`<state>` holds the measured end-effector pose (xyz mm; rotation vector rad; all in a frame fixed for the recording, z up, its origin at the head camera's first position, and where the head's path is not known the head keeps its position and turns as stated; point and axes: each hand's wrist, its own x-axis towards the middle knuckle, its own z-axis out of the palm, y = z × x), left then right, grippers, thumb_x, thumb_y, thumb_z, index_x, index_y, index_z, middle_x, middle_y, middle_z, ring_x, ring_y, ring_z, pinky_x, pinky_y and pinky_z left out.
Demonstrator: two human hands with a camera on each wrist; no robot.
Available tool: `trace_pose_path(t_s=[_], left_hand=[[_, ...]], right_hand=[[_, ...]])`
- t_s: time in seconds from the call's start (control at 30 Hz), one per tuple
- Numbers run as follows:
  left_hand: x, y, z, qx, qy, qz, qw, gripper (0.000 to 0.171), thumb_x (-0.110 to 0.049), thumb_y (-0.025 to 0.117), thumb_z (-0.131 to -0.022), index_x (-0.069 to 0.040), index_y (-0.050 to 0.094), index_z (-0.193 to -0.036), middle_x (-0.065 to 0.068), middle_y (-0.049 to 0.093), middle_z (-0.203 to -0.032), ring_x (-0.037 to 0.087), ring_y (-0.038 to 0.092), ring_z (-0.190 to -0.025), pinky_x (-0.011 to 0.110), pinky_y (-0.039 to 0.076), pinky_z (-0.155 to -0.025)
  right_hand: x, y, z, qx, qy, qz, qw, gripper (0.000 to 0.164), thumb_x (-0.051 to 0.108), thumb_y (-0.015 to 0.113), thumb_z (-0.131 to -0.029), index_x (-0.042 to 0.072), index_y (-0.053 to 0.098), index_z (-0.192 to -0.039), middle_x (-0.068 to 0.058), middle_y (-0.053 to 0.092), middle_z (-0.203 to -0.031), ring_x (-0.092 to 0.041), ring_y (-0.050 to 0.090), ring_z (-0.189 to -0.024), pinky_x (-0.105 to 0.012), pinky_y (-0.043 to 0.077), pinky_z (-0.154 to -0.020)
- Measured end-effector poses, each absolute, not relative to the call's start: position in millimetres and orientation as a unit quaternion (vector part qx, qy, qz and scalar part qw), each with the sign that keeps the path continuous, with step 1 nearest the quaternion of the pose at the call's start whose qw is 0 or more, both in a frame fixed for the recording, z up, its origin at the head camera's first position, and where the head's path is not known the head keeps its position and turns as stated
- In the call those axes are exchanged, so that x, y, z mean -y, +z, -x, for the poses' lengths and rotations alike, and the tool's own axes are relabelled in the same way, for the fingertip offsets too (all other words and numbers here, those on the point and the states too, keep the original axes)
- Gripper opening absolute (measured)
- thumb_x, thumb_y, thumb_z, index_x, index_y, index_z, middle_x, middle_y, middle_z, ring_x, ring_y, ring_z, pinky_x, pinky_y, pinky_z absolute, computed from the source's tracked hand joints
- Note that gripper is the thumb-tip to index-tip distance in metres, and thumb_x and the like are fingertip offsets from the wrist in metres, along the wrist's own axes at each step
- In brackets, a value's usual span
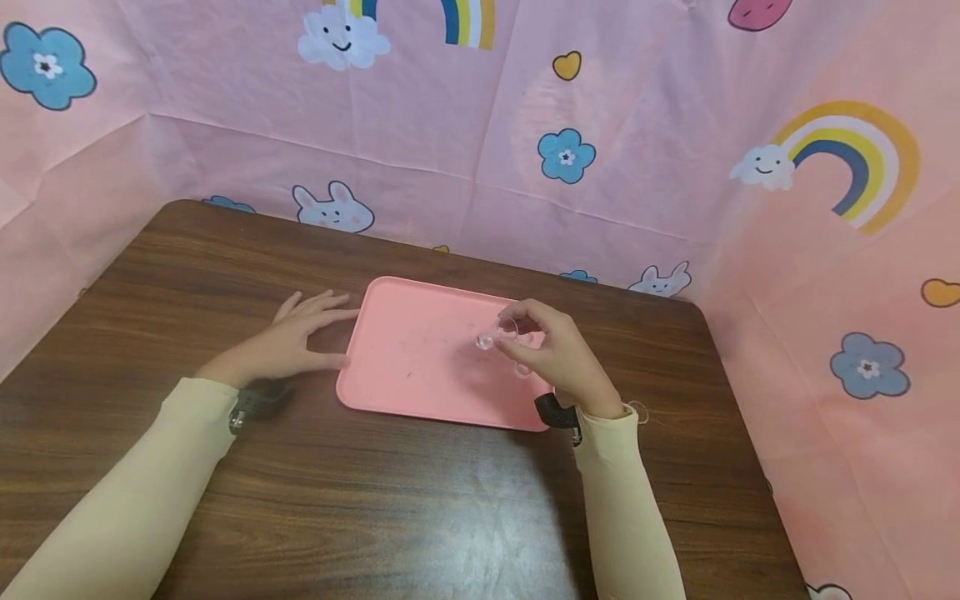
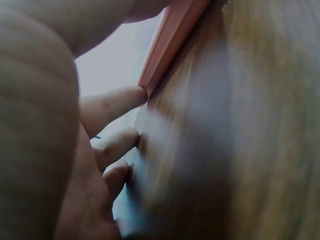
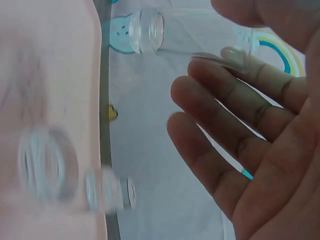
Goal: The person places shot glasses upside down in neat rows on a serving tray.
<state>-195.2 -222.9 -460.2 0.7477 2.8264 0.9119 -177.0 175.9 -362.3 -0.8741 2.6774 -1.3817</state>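
My right hand (image 1: 566, 354) is over the right part of a pink tray (image 1: 412, 350). Between thumb and index finger it pinches a small clear bottle (image 3: 200, 32), which lies sideways in the right wrist view with its narrower neck to the left. The other fingers spread away from the bottle. Two more clear pieces, a round one (image 3: 47, 165) and a smaller stepped one (image 3: 110, 191), show by the tray in that view, blurred. My left hand (image 1: 288, 342) has its fingers extended, with fingertips touching the tray's left rim (image 2: 165, 45).
The tray lies on a dark wood table (image 1: 375, 500). A thin clear ring (image 1: 638, 412) shows on the table beside the right wrist. A pink patterned cloth (image 1: 450, 125) hangs behind the table and along its sides.
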Motion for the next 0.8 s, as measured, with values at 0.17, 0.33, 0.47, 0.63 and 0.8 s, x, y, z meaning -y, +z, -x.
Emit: trace_pose_path(t_s=[0.17,0.33,0.47,0.63,0.8], left_hand=[[224,-463,197,-0.921,0.299,-0.245,0.037,0.079,-0.054,0.072,-0.076,-0.022,0.044,-0.142,0.01,0.027,-0.154,0.032,0.012,-0.144,0.054,-0.009,-0.113],[225,-464,197,-0.921,0.302,-0.241,0.04,0.079,-0.056,0.072,-0.075,-0.023,0.044,-0.142,0.009,0.027,-0.154,0.032,0.012,-0.144,0.053,-0.011,-0.113],[226,-465,198,-0.923,0.301,-0.236,0.043,0.08,-0.057,0.072,-0.075,-0.025,0.044,-0.142,0.008,0.027,-0.155,0.03,0.012,-0.145,0.052,-0.011,-0.114],[225,-468,199,-0.924,0.297,-0.236,0.047,0.08,-0.058,0.071,-0.075,-0.026,0.043,-0.142,0.007,0.026,-0.155,0.03,0.011,-0.145,0.052,-0.011,-0.113],[224,-468,199,-0.925,0.294,-0.235,0.048,0.079,-0.059,0.07,-0.076,-0.026,0.043,-0.143,0.007,0.025,-0.155,0.029,0.01,-0.145,0.051,-0.012,-0.114]], right_hand=[[-154,-361,179,-0.843,-0.443,0.304,-0.003,0.025,0.022,0.075,-0.083,0.013,0.063,-0.102,0.001,0.064,-0.099,-0.016,0.061,-0.092,-0.047,0.051,-0.085],[-126,-340,167,-0.829,-0.453,0.328,0.006,0.021,0.009,0.072,-0.083,0.003,0.057,-0.097,-0.009,0.068,-0.103,-0.021,0.064,-0.093,-0.044,0.051,-0.087],[-110,-342,166,-0.816,-0.465,0.342,0.023,0.02,0.012,0.069,-0.086,0.008,0.053,-0.097,0.002,0.068,-0.102,-0.011,0.063,-0.092,-0.038,0.052,-0.085],[-104,-356,168,-0.813,-0.46,0.353,0.057,0.025,0.028,0.067,-0.089,0.013,0.053,-0.103,0.006,0.059,-0.094,-0.009,0.058,-0.087,-0.037,0.054,-0.077],[-103,-356,166,-0.829,-0.419,0.364,0.062,0.029,0.035,0.07,-0.086,0.016,0.057,-0.104,0.006,0.057,-0.089,-0.009,0.057,-0.077,-0.031,0.053,-0.066]])
